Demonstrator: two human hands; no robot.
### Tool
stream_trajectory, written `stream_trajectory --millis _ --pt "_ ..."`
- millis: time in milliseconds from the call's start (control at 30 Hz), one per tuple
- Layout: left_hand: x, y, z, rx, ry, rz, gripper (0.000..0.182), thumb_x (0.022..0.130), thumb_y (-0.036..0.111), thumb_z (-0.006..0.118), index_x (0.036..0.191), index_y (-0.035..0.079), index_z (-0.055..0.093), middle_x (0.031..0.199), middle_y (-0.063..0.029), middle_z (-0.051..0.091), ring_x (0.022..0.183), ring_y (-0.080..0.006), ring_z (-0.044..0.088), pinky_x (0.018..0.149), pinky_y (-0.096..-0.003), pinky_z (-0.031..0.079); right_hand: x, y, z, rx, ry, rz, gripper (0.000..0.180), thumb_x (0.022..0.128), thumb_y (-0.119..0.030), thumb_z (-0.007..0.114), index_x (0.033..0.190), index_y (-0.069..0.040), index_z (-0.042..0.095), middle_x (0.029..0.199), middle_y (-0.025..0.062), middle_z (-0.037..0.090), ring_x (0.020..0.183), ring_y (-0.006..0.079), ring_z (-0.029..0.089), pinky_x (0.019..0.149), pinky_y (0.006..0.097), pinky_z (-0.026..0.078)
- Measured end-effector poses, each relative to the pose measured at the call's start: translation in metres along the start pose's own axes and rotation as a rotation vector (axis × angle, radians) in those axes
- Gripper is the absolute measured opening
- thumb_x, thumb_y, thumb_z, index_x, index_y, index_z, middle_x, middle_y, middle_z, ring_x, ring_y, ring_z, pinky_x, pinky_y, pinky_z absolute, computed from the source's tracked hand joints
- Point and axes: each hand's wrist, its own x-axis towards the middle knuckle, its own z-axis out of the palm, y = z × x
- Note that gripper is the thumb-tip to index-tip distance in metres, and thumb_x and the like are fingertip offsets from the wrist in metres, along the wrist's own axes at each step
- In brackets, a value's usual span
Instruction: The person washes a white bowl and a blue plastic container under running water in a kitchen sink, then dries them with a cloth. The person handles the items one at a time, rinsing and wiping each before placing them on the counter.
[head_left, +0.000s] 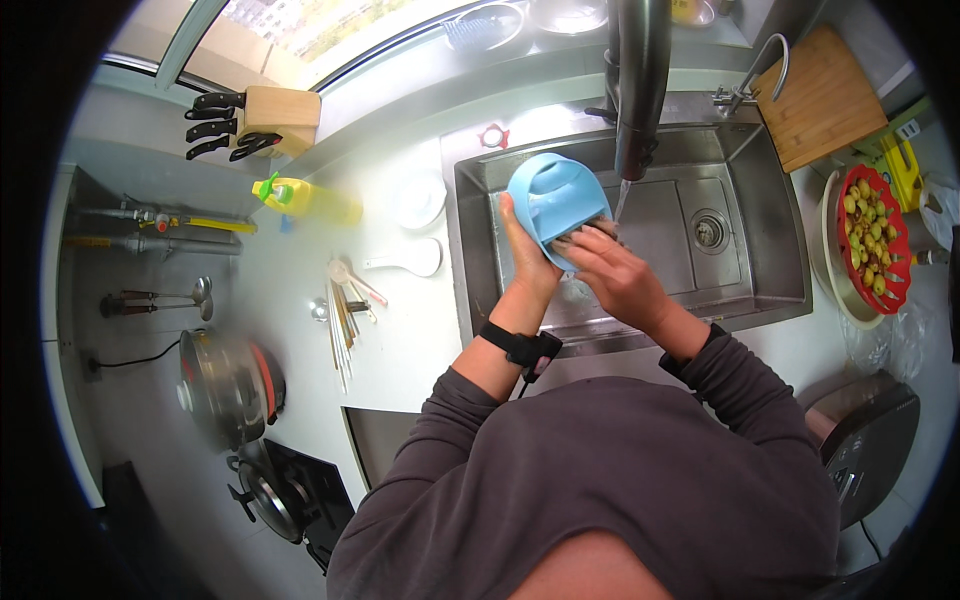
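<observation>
Over the left part of the steel sink (712, 315), my left hand (525, 251) grips a light-blue plastic container (559, 184) by its side. The container is tilted, and a curved band or handle shows on it. My right hand (611, 266) presses a grey-brown scrubbing cloth (600, 225) against its lower edge. The fingers cover much of the cloth, so its exact kind is hard to tell. Water (622, 201) runs from the dark faucet (637, 142) just right of the container.
Left of the sink are a white spoon (409, 257), a white lid (420, 199), several chopsticks (341, 322), a yellow pump bottle (311, 201) and a knife block (281, 116). At right, a red basket (851, 262) holds fruit beside a wooden cutting board (825, 101).
</observation>
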Motion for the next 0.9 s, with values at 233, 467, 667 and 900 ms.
stream_trajectory --millis 233,467,667,900 --pt "-0.003 0.005 0.006 -0.052 -0.005 0.041 0.080 0.089 0.074 0.034 0.131 0.008 0.051 0.123 -0.0128 0.058 0.107 -0.0307 0.060 0.093 -0.0440 0.050 -0.005 -0.003 0.006 -0.218 -0.062 0.200 0.053 0.073 0.004 0.059 0.125 -0.006 0.059 0.126 0.0131 0.059 0.118 0.0317 0.051 0.096 0.0416 0.040" --pt "-0.013 -0.008 0.012 -0.017 0.063 0.033 0.079 0.089 0.074 0.035 0.129 0.008 0.053 0.121 -0.0141 0.060 0.106 -0.0297 0.060 0.091 -0.0436 0.051 -0.007 -0.003 0.032 0.148 -0.100 0.244 0.063 0.069 0.012 0.051 0.129 -0.004 0.058 0.129 0.0121 0.060 0.115 0.0322 0.050 0.095 0.0412 0.036" --pt "-0.008 -0.007 0.007 0.017 0.081 0.048 0.074 0.089 0.070 0.043 0.126 0.008 0.054 0.119 -0.0112 0.060 0.105 -0.0267 0.060 0.091 -0.0412 0.051 -0.011 0.013 0.023 -0.315 -0.152 -0.001 0.052 0.072 0.001 0.056 0.122 -0.006 0.061 0.115 0.0063 0.064 0.107 0.0247 0.053 0.088 0.0365 0.038" --pt "-0.005 -0.012 0.010 0.054 0.098 0.062 0.070 0.090 0.067 0.047 0.125 0.007 0.053 0.119 -0.0108 0.060 0.105 -0.0255 0.060 0.091 -0.0409 0.050 -0.008 0.004 0.028 -0.352 -0.157 0.169 0.052 0.070 0.003 0.057 0.122 -0.006 0.061 0.114 0.0064 0.064 0.105 0.0231 0.053 0.087 0.0359 0.037"
